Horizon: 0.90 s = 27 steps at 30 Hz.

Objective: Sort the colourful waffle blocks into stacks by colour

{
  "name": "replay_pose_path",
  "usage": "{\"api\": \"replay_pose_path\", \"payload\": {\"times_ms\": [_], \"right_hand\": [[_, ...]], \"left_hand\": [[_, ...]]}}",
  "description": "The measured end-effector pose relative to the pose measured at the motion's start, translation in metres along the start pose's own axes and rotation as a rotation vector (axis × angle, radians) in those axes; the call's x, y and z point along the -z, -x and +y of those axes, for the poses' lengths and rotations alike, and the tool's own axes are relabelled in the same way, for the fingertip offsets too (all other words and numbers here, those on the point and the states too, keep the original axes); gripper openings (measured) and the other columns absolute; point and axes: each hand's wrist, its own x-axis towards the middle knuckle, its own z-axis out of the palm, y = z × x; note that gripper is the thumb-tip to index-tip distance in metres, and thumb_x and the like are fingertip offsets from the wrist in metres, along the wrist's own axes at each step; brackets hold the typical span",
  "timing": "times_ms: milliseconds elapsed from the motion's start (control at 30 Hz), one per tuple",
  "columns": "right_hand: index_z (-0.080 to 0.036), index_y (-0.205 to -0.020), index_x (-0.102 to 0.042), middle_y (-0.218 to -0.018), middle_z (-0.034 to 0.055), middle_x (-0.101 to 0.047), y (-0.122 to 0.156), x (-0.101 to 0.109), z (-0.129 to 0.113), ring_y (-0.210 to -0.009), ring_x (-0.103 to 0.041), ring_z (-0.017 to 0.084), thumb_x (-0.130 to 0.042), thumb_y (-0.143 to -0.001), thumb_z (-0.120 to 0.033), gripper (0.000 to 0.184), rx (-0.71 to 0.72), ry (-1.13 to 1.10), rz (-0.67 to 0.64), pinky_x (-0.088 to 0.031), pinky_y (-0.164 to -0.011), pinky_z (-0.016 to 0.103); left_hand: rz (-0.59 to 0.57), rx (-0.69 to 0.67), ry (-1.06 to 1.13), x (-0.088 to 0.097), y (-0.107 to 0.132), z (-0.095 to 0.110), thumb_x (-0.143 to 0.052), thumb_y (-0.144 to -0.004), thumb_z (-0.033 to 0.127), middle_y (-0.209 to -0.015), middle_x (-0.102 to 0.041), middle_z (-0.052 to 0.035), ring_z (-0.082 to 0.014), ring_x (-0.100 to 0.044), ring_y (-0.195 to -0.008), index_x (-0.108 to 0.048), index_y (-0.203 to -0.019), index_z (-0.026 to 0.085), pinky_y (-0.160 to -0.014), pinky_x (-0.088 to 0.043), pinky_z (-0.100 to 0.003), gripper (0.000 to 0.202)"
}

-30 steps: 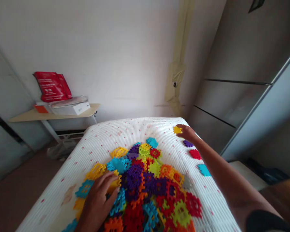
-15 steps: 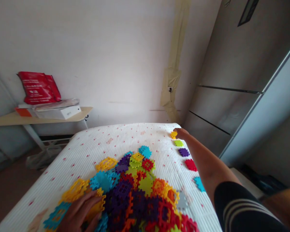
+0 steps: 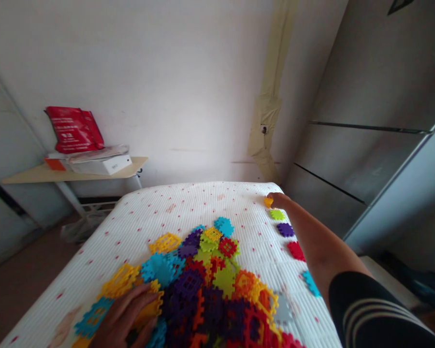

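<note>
Nearest, at seven o'clock, left hand (image 3: 118, 321) over a near yellow piece (image 3: 148, 309), thumb to one side and fingers to the other; cannot tell whether clamped on it or only resting. Just beside that hand, toward eight o'clock, a near blue piece (image 3: 94, 316) with square openings.

Spread around six o'clock, a pile of notched pieces (image 3: 188, 285), overlapping, in purple, red, orange, lime, yellow and blue. On its five o'clock flank, a grey piece (image 3: 283, 309).

At four o'clock, a dark sleeve (image 3: 369, 309) with pale stripes, then a bare forearm (image 3: 322, 241) stretched inward. Alongside, well apart from the pile, a spaced row going away: blue piece (image 3: 311, 283), red piece (image 3: 295, 251), purple piece (image 3: 285, 229), lime piece (image 3: 277, 214). Just beyond the lime one, right hand (image 3: 280, 199), fingers together on the edge of a far yellow piece (image 3: 268, 202), tilted. Beneath everything so far, a white cover (image 3: 188, 203) with red spots.

Farther off, at nine o'clock, a desk (image 3: 29, 175) bearing a white box (image 3: 101, 165) and a red bag (image 3: 74, 130). At two o'clock, a taped wall socket (image 3: 264, 129).
</note>
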Motion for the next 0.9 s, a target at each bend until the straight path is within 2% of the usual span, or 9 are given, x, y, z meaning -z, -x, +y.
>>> {"api": "replay_pose_path", "payload": {"times_ms": [133,267,400,467,533,633,700,800,900], "right_hand": [[-0.019,-0.116,-0.056,-0.106,0.0066,-0.062,0.001,-0.001,-0.002,-0.095,-0.059,0.021,-0.069,-0.072,-0.02,0.046,-0.01,0.01,0.006,-0.048,-0.08,0.033],[-0.019,-0.118,-0.057,-0.107,0.0075,-0.064,0.008,0.006,-0.006,-0.096,-0.06,0.024,-0.073,-0.06,-0.012,0.061,-0.001,0.007,0.059,-0.048,-0.079,0.029],[-0.016,-0.127,-0.049,-0.129,0.0119,-0.051,0.028,0.025,-0.016,-0.108,-0.054,0.025,-0.066,-0.065,-0.01,0.064,0.054,-0.011,0.193,-0.046,-0.086,0.031],[-0.017,-0.13,-0.046,-0.136,0.0118,-0.044,0.048,0.034,-0.025,-0.116,-0.049,0.025,-0.059,-0.071,-0.011,0.06,0.096,-0.02,0.27,-0.043,-0.091,0.033],[-0.018,-0.128,-0.047,-0.136,0.0109,-0.045,0.078,0.035,-0.038,-0.118,-0.047,0.025,-0.056,-0.075,-0.012,0.055,0.184,-0.034,0.353,-0.042,-0.094,0.034],[-0.019,-0.121,-0.054,-0.128,0.01,-0.053,0.135,0.02,-0.064,-0.115,-0.05,0.025,-0.055,-0.077,-0.016,0.044,0.429,-0.082,0.497,-0.041,-0.097,0.039],[-0.021,-0.117,-0.057,-0.127,0.0094,-0.054,0.174,0.001,-0.081,-0.113,-0.052,0.025,-0.053,-0.08,-0.021,0.037,0.526,-0.118,0.507,-0.042,-0.095,0.041],[-0.022,-0.113,-0.06,-0.125,0.0094,-0.056,0.219,-0.029,-0.099,-0.108,-0.056,0.024,-0.048,-0.084,-0.024,0.031,0.586,-0.188,0.492,-0.046,-0.091,0.04],[-0.021,-0.108,-0.063,-0.121,0.0098,-0.059,0.241,-0.053,-0.106,-0.104,-0.06,0.023,-0.043,-0.087,-0.027,0.03,0.578,-0.271,0.476,-0.049,-0.088,0.038]], "left_hand": [[-0.024,0.027,-0.008,0.005,-0.003,0.007,-0.056,-0.076,0.046,-0.115,-0.064,0.0,-0.0213,-0.062,-0.101,-0.065,-0.104,0.033,-0.084,-0.054,-0.036,0.032],[-0.046,0.085,0.001,0.008,-0.005,0.011,-0.056,-0.074,0.048,-0.114,-0.065,0.0,-0.0213,-0.062,-0.101,-0.067,-0.1,0.032,-0.085,-0.053,-0.034,0.032],[0.004,0.167,0.017,0.022,-0.011,0.006,-0.05,-0.076,0.049,-0.11,-0.067,-0.0007,-0.0221,-0.064,-0.098,-0.068,-0.094,0.031,-0.086,-0.052,-0.035,0.031],[0.025,0.236,0.01,0.033,-0.013,-0.003,-0.047,-0.077,0.047,-0.105,-0.068,-0.001,-0.022,-0.064,-0.096,-0.068,-0.091,0.03,-0.087,-0.051,-0.035,0.031],[0.016,0.312,-0.004,0.043,-0.014,-0.016,-0.045,-0.077,0.046,-0.101,-0.069,-0.0023,-0.0227,-0.065,-0.094,-0.067,-0.09,0.027,-0.087,-0.05,-0.035,0.032],[-0.087,0.397,-0.012,0.051,-0.014,-0.034,-0.045,-0.076,0.044,-0.098,-0.07,-0.0063,-0.025,-0.064,-0.094,-0.068,-0.09,0.023,-0.087,-0.049,-0.036,0.034],[-0.184,0.436,-0.01,0.053,-0.013,-0.039,-0.046,-0.075,0.042,-0.097,-0.07,-0.0084,-0.0255,-0.064,-0.094,-0.069,-0.09,0.02,-0.086,-0.048,-0.036,0.035],[-0.245,0.462,-0.005,0.054,-0.014,-0.036,-0.047,-0.074,0.037,-0.1,-0.069,-0.0091,-0.024,-0.063,-0.097,-0.068,-0.095,0.017,-0.089,-0.045,-0.032,0.036],[-0.242,0.509,0.002,0.056,-0.015,-0.032,-0.046,-0.075,0.031,-0.102,-0.068,-0.0101,-0.0224,-0.062,-0.099,-0.066,-0.099,0.014,-0.088,-0.044,-0.03,0.036]]}}
